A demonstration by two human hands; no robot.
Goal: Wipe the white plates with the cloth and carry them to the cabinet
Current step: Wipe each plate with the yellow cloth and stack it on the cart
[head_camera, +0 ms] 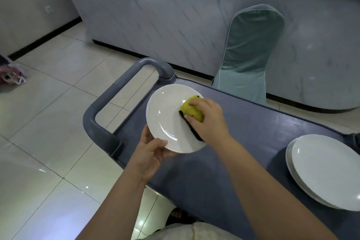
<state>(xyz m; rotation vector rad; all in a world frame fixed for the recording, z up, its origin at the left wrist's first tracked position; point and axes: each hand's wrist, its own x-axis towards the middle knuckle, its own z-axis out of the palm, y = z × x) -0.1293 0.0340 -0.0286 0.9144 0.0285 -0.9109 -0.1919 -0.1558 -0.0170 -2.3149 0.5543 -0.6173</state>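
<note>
Two hands share one plate point(167, 115): fingers of the left hand point(150, 154) pinch its near rim; fingers of the right hand point(210, 121) grip a yellow cloth point(191, 112) pressed on its face. Below the plate lies a cart point(243, 142); right of the plate, a stack point(327, 171) of plates.

A grey cart point(243, 142) stands beside a covered chair point(249, 54).

Grey-blue cart top point(243, 142), stack of white plates point(327, 173) on its right end
</note>
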